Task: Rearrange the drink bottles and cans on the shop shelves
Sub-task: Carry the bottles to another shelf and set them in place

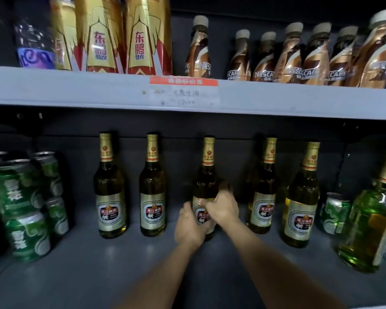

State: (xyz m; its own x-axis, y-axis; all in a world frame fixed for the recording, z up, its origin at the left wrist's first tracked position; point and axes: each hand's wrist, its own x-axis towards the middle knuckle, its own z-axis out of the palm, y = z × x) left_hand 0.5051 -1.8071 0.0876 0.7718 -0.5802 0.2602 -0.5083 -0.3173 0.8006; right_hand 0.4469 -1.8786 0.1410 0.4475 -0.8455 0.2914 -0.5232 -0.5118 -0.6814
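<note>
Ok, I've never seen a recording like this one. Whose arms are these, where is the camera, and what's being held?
There is no machine: a person wears one camera on the head, looking forward and down, so the arms are their own. Both the left hand and the right hand grip the middle beer bottle on the lower shelf, where more beer bottles and green cans stand. The upper shelf carries gold bottles and brown coffee bottles.

Dim scene. Light falls from the front onto the grey shelf edge (276, 101); below it, the recess lies in shadow. Wide-angle distortion bends this edge. Bottles toward both frame borders appear blurred.
</note>
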